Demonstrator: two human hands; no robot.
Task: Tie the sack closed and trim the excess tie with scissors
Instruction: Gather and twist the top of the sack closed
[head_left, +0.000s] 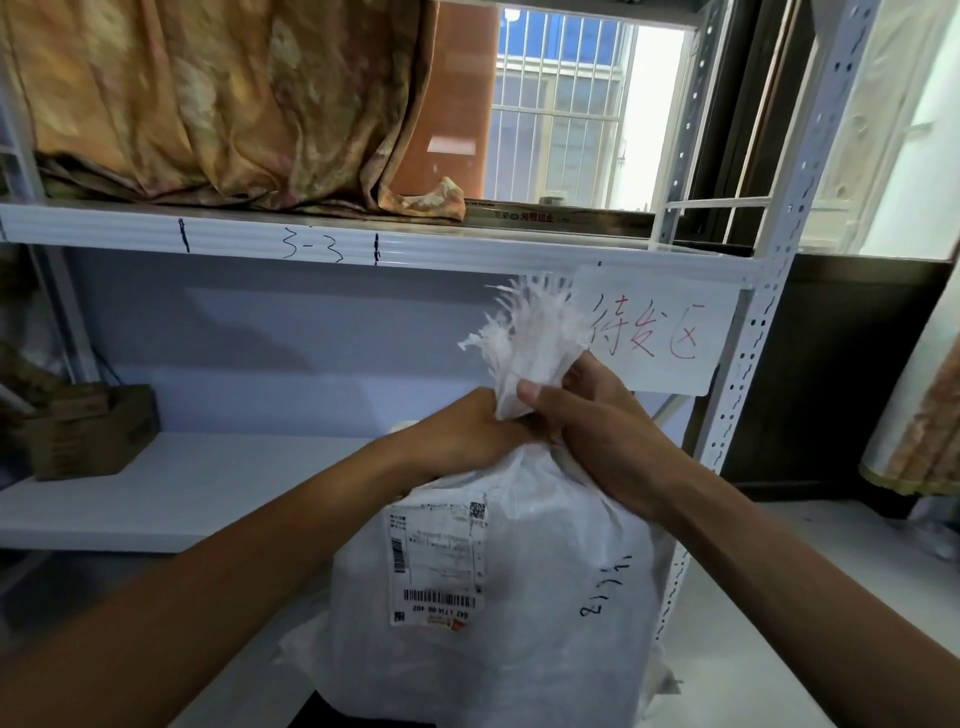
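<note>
A full white woven sack (545, 587) stands upright in front of me, a shipping label (439, 561) stuck on its side. Its mouth is bunched into a frayed tuft (530, 332) that sticks up above my hands. My left hand (467, 434) grips the gathered neck from the left. My right hand (592, 415) grips the same neck from the right, thumb pressed on the fabric. No tie and no scissors are visible.
A white metal rack stands behind the sack, with a shelf edge (311, 244) marked "3-3" and a perforated upright (737, 415). A paper sign (654, 332) hangs from it. A cardboard box (88, 431) sits on the lower shelf at left. Patterned cloth (208, 104) lies above.
</note>
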